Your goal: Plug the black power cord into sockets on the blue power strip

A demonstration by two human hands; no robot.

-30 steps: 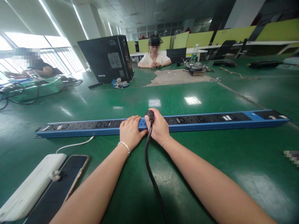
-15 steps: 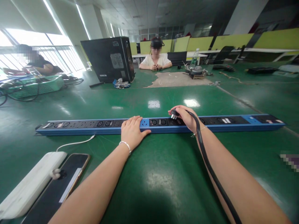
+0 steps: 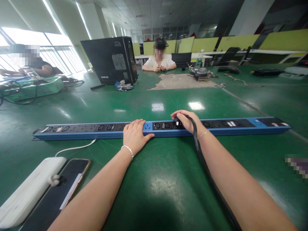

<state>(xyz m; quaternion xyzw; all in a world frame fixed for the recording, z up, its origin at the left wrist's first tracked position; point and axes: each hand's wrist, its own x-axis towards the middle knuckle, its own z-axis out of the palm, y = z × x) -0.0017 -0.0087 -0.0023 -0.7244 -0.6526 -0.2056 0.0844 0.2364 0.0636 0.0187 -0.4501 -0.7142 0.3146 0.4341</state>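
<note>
Lying crosswise before me is a long blue-and-black power strip [image 3: 235, 131] with a row of sockets. My left hand [image 3: 136, 134] grips it left of its middle, fingers over the top and thumb along the near side, beside a blue socket [image 3: 147, 127]. My right hand [image 3: 189, 121] is closed on a black power plug [image 3: 177, 122], its metal prongs tilted down close above the black sockets. Whether the prongs touch a socket I cannot tell. The plug's thick black cord [image 3: 204, 166] runs from my right hand down along my forearm to the bottom edge.
At left lie a white power bank [image 3: 29, 195] with a short cable [image 3: 74, 148] and a phone [image 3: 60, 189]. Beyond the strip stand a computer case [image 3: 108, 61], gloves [image 3: 123, 85] and a green basket [image 3: 40, 89]. Two other people [image 3: 159, 59] sit at the table's far side.
My right hand has brought the plug slightly lower and closer to the sockets, and the cord has shifted left. My left hand keeps its place on the power strip.
</note>
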